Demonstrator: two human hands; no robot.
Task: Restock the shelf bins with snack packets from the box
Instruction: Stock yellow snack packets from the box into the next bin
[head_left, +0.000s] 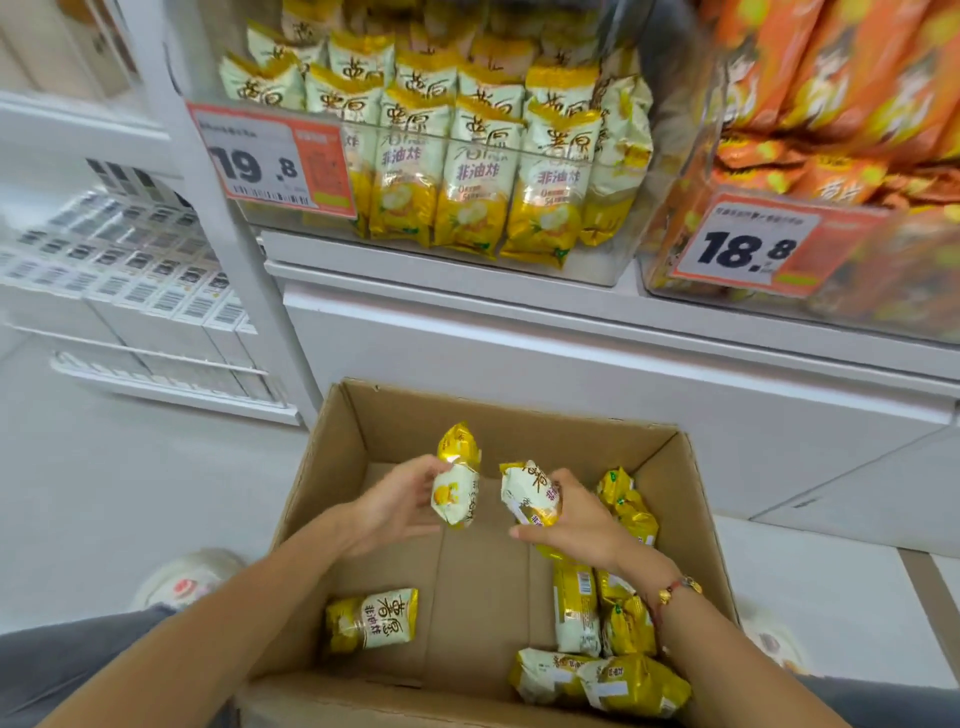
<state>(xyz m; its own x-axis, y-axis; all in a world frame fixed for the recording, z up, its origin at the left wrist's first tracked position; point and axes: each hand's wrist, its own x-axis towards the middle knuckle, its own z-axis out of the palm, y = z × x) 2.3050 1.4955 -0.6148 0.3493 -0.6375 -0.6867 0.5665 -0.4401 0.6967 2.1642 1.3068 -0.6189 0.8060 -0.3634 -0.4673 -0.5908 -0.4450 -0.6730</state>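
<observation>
Hands (395, 506) (576, 525) each holding one shiny yellow-and-white snack packet (457, 488) (532, 496) over brown cardboard box (332, 457); lift gently, stand upright in clear plastic bin (618, 249).

Packets (457, 491) I'm holding: cream and yellow, dark lettering. Box (332, 467) plain brown card. Shelf (571, 332) white. Price tags (272, 158) white and orange, black digits. Neighbouring bin's packs (831, 78) orange. My bracelet (675, 590): red with gold.
</observation>
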